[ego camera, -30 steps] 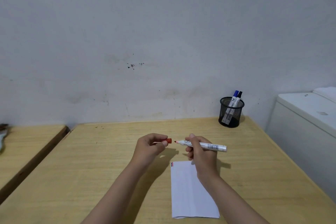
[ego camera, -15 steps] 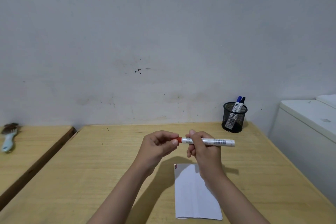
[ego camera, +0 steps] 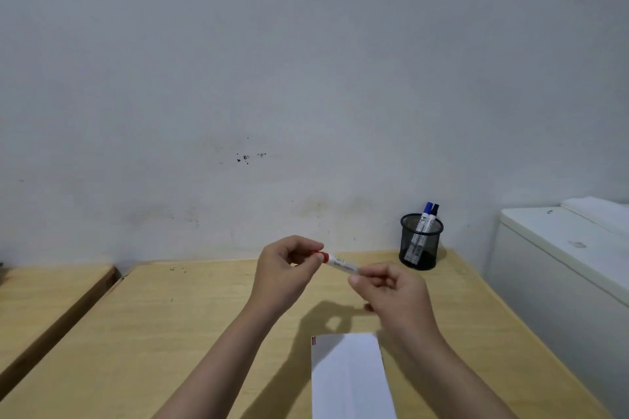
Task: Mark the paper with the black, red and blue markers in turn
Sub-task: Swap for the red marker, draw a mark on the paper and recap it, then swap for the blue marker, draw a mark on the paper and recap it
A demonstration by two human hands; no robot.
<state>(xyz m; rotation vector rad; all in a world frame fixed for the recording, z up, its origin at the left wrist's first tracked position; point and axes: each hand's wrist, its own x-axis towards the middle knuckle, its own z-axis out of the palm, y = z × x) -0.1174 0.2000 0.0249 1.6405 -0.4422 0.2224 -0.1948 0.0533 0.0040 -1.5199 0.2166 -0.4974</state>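
Observation:
The red marker (ego camera: 341,263) is held in the air between both hands, capped, white barrel with a red cap. My left hand (ego camera: 285,274) pinches the cap end. My right hand (ego camera: 391,292) grips the barrel's other end. Below them lies the white paper (ego camera: 350,378) on the wooden table (ego camera: 190,333), with small red marks at its top left corner. The blue marker (ego camera: 424,216) and the black marker (ego camera: 433,217) stand in a black mesh pen cup (ego camera: 420,241) at the back right of the table.
A second wooden table (ego camera: 44,296) stands to the left across a narrow gap. A white cabinet (ego camera: 561,269) borders the table's right side. A grey wall rises right behind the tables.
The red cap, apart from the tip a second ago, is now pushed onto the marker. Both hands have risen, and the right hand has slid toward the barrel's far end.

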